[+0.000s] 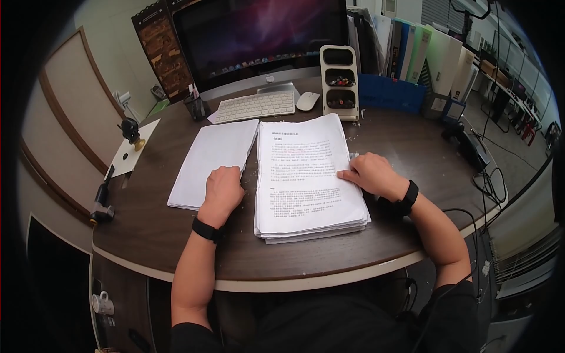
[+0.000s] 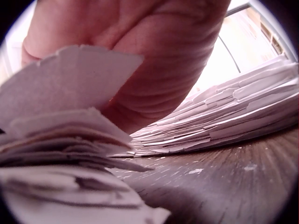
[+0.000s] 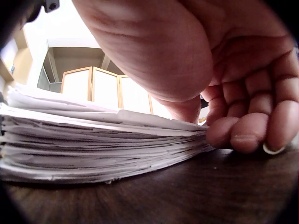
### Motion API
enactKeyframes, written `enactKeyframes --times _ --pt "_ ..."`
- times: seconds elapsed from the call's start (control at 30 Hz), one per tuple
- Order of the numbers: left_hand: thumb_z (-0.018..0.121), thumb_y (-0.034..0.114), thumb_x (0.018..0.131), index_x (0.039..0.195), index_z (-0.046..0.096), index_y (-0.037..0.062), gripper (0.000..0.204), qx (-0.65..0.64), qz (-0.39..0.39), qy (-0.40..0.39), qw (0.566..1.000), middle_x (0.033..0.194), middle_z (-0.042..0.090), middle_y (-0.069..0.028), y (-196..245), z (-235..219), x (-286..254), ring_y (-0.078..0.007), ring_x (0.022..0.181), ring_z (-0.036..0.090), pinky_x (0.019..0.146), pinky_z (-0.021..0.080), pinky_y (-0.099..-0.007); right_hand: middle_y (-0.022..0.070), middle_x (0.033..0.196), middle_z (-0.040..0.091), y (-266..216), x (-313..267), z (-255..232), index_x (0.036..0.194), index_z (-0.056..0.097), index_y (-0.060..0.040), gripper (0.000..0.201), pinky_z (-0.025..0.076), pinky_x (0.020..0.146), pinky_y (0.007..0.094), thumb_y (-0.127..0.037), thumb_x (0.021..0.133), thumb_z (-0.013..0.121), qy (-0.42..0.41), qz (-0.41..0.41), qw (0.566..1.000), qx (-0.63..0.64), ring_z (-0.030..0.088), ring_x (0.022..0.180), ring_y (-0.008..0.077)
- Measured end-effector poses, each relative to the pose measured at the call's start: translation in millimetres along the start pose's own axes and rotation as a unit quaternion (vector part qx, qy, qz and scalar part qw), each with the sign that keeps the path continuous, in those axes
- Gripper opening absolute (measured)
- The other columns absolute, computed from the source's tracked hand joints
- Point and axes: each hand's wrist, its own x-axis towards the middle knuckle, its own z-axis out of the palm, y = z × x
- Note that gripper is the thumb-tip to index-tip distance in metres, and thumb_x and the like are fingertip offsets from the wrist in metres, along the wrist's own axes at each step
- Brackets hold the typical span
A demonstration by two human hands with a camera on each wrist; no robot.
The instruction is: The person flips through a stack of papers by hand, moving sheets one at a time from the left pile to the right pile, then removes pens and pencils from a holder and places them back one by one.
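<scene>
Two paper piles lie side by side on the desk. The left pile (image 1: 215,150) shows blank sheets on top. My left hand (image 1: 222,191) rests at its right edge, fingertips hidden under the knuckles. Paper edges, one sheet bent up (image 2: 74,79), cover part of my left palm (image 2: 154,56) in the left wrist view. The thicker right pile (image 1: 300,176) has a printed page on top. At its right edge, my right hand (image 1: 376,176) lays its thumb over the sheets. Its fingers curl against the side of the pile (image 3: 103,144), as my right hand (image 3: 219,79) shows in the right wrist view.
Behind the piles stand a keyboard (image 1: 256,107), a mouse (image 1: 308,101), a monitor (image 1: 259,35) and a pen cup (image 1: 195,108). An upright organizer (image 1: 340,82) and binders (image 1: 418,53) are at the back right. A black device (image 1: 468,147) and cables lie at the right edge.
</scene>
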Motion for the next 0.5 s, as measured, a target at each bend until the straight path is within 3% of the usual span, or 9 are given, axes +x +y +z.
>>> enactKeyframes --times 0.5 --pt "0.058 -0.003 0.074 0.078 0.065 -0.0055 0.009 -0.001 -0.001 0.001 1.0 0.079 0.066 -0.0282 0.2 -0.4 -0.3 -0.046 0.075 0.066 0.072 0.054 -0.0507 0.0209 0.07 0.065 1.1 -0.3 1.2 0.073 0.068 0.001 0.05 0.051 0.067 0.0472 -0.044 0.093 0.063 0.005 -0.009 1.0 0.005 0.064 0.069 0.039"
